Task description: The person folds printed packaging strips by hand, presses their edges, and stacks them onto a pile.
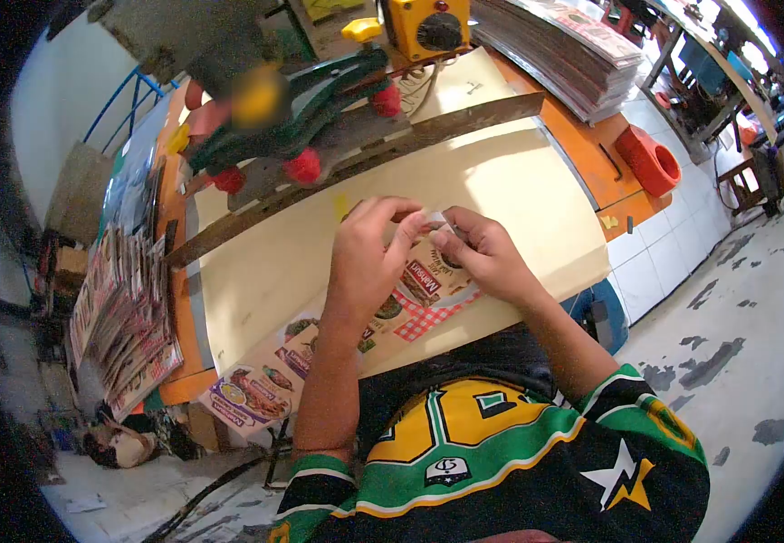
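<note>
A long printed strip (422, 281) with red labels and a red-checked patch runs from my hands toward the lower left, passing beneath my left forearm. My left hand (376, 242) is closed, thumb and fingers pinched at the strip's upper end. Close beside it, my right hand (481, 246) is closed too, its thumb and forefinger on the same end, where a small whitish piece (437, 220) shows between the fingertips. Both hands are above the cream sheet (265, 271) that covers the table.
A metal bar (464, 119) crosses the table beyond my hands, with a green machine (320, 100) with red knobs behind it. Printed stacks stand at the left (125, 317) and upper right (564, 63). A red-orange roll (650, 161) lies at the table's right corner.
</note>
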Tool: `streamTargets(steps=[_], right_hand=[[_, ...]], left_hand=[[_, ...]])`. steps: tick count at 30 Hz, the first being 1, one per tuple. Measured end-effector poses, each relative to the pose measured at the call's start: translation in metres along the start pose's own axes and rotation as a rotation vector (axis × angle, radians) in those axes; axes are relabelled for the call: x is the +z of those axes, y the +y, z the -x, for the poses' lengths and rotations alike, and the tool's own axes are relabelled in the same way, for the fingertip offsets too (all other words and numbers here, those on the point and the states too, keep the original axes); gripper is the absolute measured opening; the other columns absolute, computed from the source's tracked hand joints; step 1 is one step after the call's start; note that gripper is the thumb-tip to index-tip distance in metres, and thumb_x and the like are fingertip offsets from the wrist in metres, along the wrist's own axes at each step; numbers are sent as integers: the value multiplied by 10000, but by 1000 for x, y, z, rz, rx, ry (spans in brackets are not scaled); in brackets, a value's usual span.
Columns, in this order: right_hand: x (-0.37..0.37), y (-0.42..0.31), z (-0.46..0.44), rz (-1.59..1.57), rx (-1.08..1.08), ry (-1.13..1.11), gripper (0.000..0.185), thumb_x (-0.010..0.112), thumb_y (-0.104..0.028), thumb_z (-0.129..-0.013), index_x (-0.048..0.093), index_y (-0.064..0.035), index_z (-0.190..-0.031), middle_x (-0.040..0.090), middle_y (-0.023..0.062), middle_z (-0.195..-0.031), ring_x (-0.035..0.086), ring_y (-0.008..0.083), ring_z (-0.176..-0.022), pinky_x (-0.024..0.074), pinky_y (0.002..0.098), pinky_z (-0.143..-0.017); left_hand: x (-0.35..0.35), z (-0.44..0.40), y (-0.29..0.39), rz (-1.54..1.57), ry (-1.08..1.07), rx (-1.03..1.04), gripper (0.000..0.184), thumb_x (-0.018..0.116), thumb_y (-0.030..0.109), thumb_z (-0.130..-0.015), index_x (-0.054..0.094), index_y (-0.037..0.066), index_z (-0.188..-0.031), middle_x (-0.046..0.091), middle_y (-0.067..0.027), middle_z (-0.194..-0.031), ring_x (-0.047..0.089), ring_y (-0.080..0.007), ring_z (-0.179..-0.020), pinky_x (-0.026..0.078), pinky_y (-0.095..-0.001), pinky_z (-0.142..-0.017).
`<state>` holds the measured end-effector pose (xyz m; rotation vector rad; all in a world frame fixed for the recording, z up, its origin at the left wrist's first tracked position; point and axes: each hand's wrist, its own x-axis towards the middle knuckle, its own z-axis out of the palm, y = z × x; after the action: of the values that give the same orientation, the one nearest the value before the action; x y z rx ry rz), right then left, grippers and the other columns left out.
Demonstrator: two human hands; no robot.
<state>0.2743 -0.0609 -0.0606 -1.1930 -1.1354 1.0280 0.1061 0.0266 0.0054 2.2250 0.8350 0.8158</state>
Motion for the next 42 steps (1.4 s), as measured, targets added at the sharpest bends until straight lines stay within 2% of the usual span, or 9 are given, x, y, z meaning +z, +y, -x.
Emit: streamTargets(steps=[5, 18, 20, 21, 23, 27, 32, 38, 42], right_hand=[[0, -11, 1, 126, -29, -16, 321, 626, -309, -996, 590, 9, -999, 580, 90, -749, 504, 129, -658, 448, 321, -608], [-2, -13, 1, 176, -32, -17, 311, 636, -290, -990, 611, 16, -1042, 592, 97, -746, 522, 145, -656, 452, 326, -609], [-2, -14, 2, 147, -1, -87, 244, 616, -227, -1019, 579, 8, -1073, 532, -39, -811, 454, 24, -709, 392, 225, -597], [-1, -11, 2, 149, -3, -90, 244, 616, -227, -1019, 579, 8, -1073, 532, -39, -811, 454, 24, -709, 392, 225, -597], [3, -4, 3, 62, -65, -50, 317, 627, -274, -998, 617, 13, -1132, 626, 86, -839, 547, 137, -734, 473, 321, -661], [5, -7, 4, 7, -113, -59, 326, 624, -266, -1001, 614, 16, -1163, 634, 85, -868, 554, 140, -754, 478, 317, -681], [2, -6, 3, 84, -125, -85, 318, 630, -264, -995, 623, 21, -1135, 624, 107, -843, 547, 149, -745, 476, 320, -683], [0, -12, 5, 161, -121, -130, 298, 616, -290, -999, 633, 0, -1064, 619, 121, -838, 552, 154, -743, 471, 321, -679], [5, -21, 6, 147, -153, -182, 281, 613, -282, -995, 631, -12, -1071, 643, 139, -847, 615, 211, -754, 484, 346, -688]], left_hand=[[4, -5, 1, -52, 85, 33, 152, 674, 140, -913, 676, -11, -935, 674, -164, -897, 653, -351, -866, 501, -414, -773], [8, -8, 4, -105, 114, 52, 181, 680, 166, -926, 680, -14, -910, 681, -160, -862, 673, -299, -824, 502, -392, -759], [7, -9, 6, 52, 50, 77, 176, 685, 164, -920, 691, -11, -925, 693, -150, -869, 674, -271, -824, 502, -378, -759], [7, -9, 6, 51, 54, 77, 176, 685, 164, -920, 691, -11, -925, 693, -150, -869, 674, -271, -824, 502, -378, -759], [6, -8, 6, 28, -13, 35, 175, 689, 166, -915, 703, -7, -938, 703, -140, -875, 674, -243, -831, 504, -368, -758], [7, -5, 6, 47, -21, -16, 176, 684, 170, -918, 692, -5, -926, 690, -143, -864, 671, -270, -826, 502, -374, -755], [12, 2, 8, -194, 152, 144, 156, 664, 160, -923, 626, 26, -852, 608, -135, -798, 602, -348, -786, 444, -407, -735], [17, 11, 6, -268, 256, 180, 100, 669, 119, -889, 605, 55, -847, 578, -108, -801, 556, -323, -768, 378, -399, -731], [13, 28, 16, -376, 383, 220, 119, 670, 118, -908, 610, 51, -830, 577, -109, -782, 573, -332, -778, 418, -421, -752]])
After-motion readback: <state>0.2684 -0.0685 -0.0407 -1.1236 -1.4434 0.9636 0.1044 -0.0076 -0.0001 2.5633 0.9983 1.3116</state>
